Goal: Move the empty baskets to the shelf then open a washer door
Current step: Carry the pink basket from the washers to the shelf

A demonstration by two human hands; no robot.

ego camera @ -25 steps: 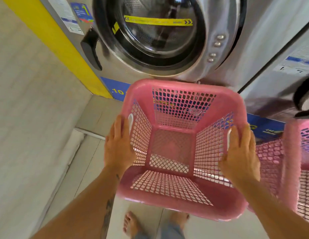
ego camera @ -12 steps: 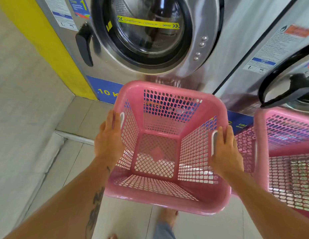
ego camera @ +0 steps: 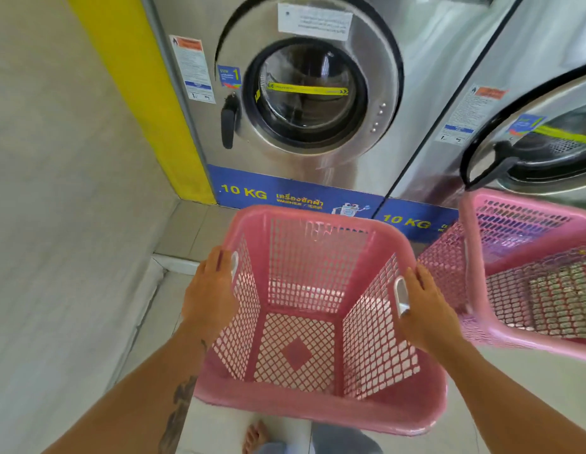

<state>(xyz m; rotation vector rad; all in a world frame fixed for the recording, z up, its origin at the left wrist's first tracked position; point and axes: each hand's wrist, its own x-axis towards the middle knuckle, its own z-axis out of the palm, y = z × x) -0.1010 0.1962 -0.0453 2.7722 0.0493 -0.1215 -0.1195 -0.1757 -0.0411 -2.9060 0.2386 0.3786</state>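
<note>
A pink basket with lattice walls and an empty interior is held above the tiled floor, in front of a front-loading washer. The left hand grasps the basket's left rim, fingers curled over the edge beside a white handle slot; the right hand grasps the right rim likewise, beside the opposite slot. The washer's round door is closed, with a black handle at its left edge and a blue "10 KG" strip along the base. A second pink basket stands just to the right of the held one, before a second washer. A yellow wall strip borders the first washer on the left. A bare foot shows below the held basket.
</note>
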